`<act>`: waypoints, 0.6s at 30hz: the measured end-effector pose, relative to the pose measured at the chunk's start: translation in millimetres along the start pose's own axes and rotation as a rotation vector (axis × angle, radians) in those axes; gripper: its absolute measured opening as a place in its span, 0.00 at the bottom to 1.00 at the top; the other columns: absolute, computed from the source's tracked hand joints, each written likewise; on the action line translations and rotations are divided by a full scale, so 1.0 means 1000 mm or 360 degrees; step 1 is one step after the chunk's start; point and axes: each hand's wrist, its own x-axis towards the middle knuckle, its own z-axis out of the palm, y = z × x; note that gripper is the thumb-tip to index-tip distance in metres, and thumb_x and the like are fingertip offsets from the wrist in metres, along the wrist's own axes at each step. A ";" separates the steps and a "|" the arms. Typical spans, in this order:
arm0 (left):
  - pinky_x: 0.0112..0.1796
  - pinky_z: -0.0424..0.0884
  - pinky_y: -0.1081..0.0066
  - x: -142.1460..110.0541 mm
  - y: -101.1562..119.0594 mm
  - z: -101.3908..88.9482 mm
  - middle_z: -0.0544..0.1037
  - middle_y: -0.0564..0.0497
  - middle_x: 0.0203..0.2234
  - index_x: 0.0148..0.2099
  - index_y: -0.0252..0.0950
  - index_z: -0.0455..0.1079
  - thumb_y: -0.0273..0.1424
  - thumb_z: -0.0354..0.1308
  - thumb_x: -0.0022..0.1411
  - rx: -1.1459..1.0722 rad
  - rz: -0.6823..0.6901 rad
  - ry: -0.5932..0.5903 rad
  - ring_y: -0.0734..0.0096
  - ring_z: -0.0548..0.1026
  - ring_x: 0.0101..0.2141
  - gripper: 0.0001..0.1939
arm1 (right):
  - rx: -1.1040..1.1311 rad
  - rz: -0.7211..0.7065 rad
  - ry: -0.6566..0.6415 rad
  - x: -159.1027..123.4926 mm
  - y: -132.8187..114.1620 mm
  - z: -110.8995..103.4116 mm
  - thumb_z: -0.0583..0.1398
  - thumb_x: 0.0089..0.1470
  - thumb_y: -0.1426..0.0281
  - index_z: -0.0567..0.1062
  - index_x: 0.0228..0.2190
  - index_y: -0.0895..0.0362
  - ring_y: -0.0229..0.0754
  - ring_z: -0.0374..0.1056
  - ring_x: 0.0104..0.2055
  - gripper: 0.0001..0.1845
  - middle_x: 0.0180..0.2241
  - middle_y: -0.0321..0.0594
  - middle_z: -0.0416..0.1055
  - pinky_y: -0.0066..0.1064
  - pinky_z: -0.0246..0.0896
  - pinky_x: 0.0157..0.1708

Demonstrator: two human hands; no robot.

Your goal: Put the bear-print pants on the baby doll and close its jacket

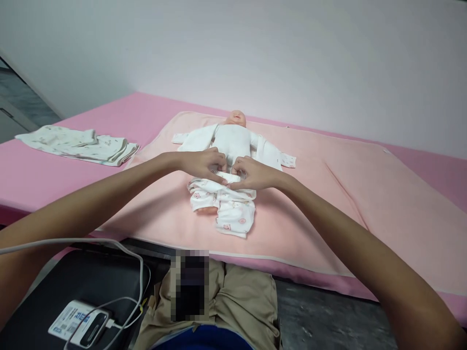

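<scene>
Leftward, a folded cloth [78, 146] lies apart; next, your left hand [206, 163] is pinched on the top of the printed trousers [236, 218], bunched over the legs of the doll [233, 141] on the peach mat [310, 209]. Its long axis runs away from you, head farthest; your right hand [252, 173] pinches alongside, equally near.

Stack of folded white printed cloths [80, 144] laid at left of frame, on pink sheet [127, 109]. Peach mat [394, 209] spread over sheet, centre to right; one fold line seen at right. Top of frame filled by plain pale wall [292, 58]. Lower left: white device [78, 323] with blue print and dark panel, set on black surface [83, 277]; pale cable [87, 239] looped above it. Dark grey streaked floor [328, 316] seen at lower right.
</scene>
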 end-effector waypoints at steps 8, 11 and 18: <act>0.32 0.72 0.64 0.000 -0.042 0.014 0.80 0.45 0.32 0.36 0.36 0.79 0.48 0.80 0.52 -0.1474 -0.0552 0.0567 0.62 0.78 0.32 0.23 | 0.1579 0.0345 0.0372 -0.004 0.053 0.018 0.74 0.49 0.41 0.75 0.33 0.53 0.47 0.68 0.36 0.30 0.32 0.41 0.74 0.36 0.64 0.36; 0.29 0.69 0.69 -0.010 -0.060 0.032 0.76 0.51 0.26 0.32 0.36 0.74 0.47 0.81 0.50 -0.1566 -0.0655 0.0734 0.69 0.73 0.27 0.24 | 0.1443 0.0410 0.0613 -0.004 0.076 0.036 0.74 0.48 0.41 0.71 0.28 0.52 0.42 0.60 0.30 0.31 0.26 0.35 0.65 0.34 0.58 0.32; 0.33 0.71 0.73 0.000 -0.064 0.036 0.73 0.51 0.41 0.40 0.39 0.67 0.53 0.70 0.65 -0.0892 -0.0395 0.1076 0.72 0.73 0.33 0.24 | 0.0403 0.0160 0.1202 0.023 0.063 0.034 0.60 0.67 0.45 0.70 0.32 0.53 0.46 0.66 0.45 0.24 0.47 0.44 0.66 0.40 0.65 0.50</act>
